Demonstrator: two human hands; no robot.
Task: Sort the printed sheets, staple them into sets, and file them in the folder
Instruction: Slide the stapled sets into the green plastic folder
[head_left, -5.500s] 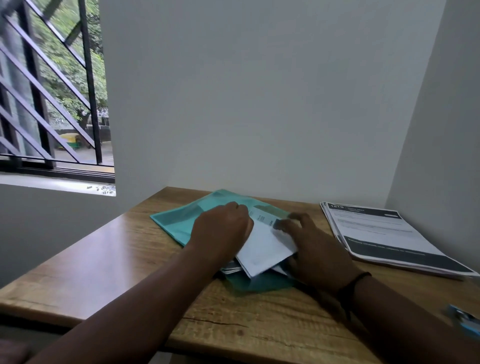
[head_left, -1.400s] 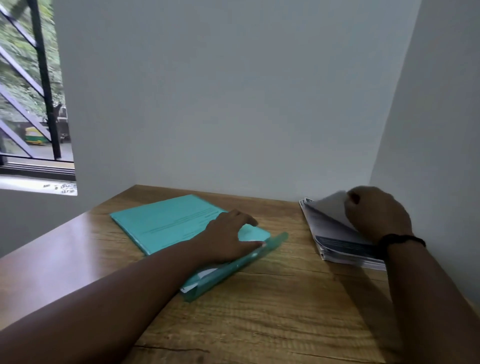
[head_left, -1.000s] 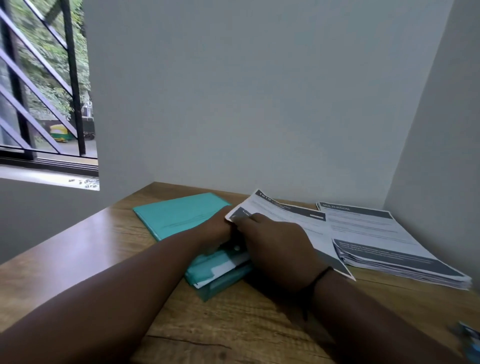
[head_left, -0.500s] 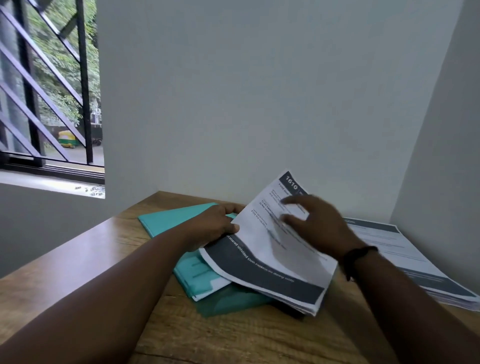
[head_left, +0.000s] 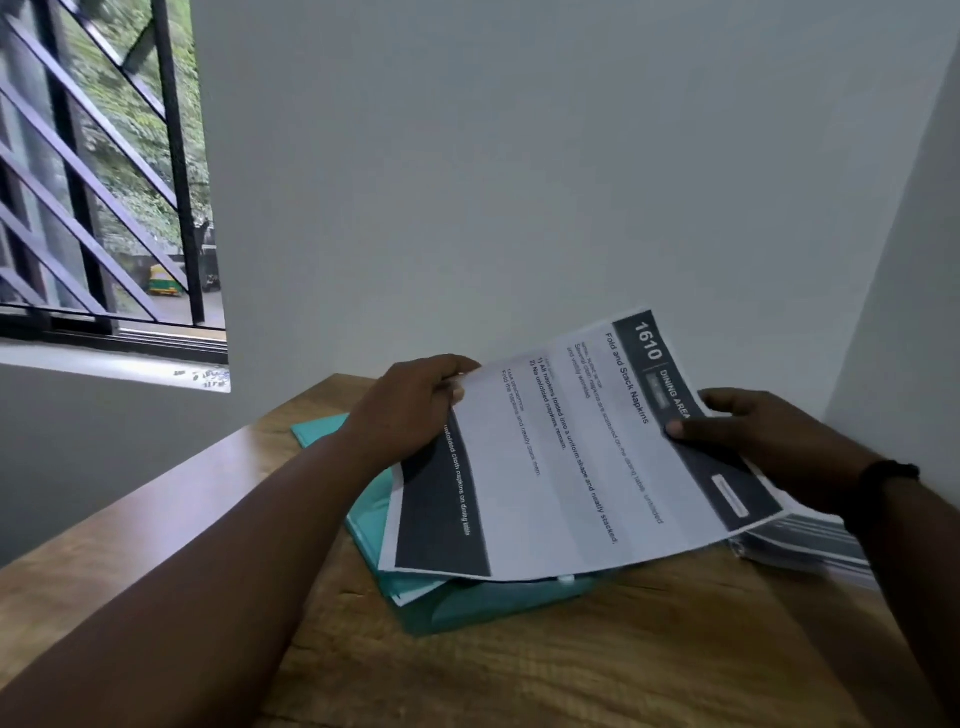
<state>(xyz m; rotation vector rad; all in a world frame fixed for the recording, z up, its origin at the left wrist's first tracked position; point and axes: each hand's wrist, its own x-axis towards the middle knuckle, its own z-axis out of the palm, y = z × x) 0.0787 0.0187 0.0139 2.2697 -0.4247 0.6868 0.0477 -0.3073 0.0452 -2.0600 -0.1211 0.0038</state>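
Head view, single frame inspected. I note two hands, both engaged on one printed sheet (head_left: 576, 457), which is raised off the table (head_left: 519, 675) and tilted, its dark header strip reading "1610" toward the right.

Left hand (head_left: 410, 410): fingers curled over the sheet's far left edge, thumb side pinching it. Right hand (head_left: 769, 447): thumb pressed on the header strip, fingers curled behind the right edge. Both grips are closed on the paper; neither hand has a spare finger free that I can see. A dark band (head_left: 883, 470) sits on the right wrist.

One teal folder (head_left: 467, 605) lies flat on the table directly beneath the sheet, with white paper edges showing at its near left side. I cannot count those. One stack of printed sheets (head_left: 810, 545) lies at the right, partly hidden by the right hand and close to the side wall.

Edges: the table's left edge runs diagonally below the window (head_left: 104, 182); the back wall meets the table just behind the folder. Bare wood shows in front of the folder and to its left.
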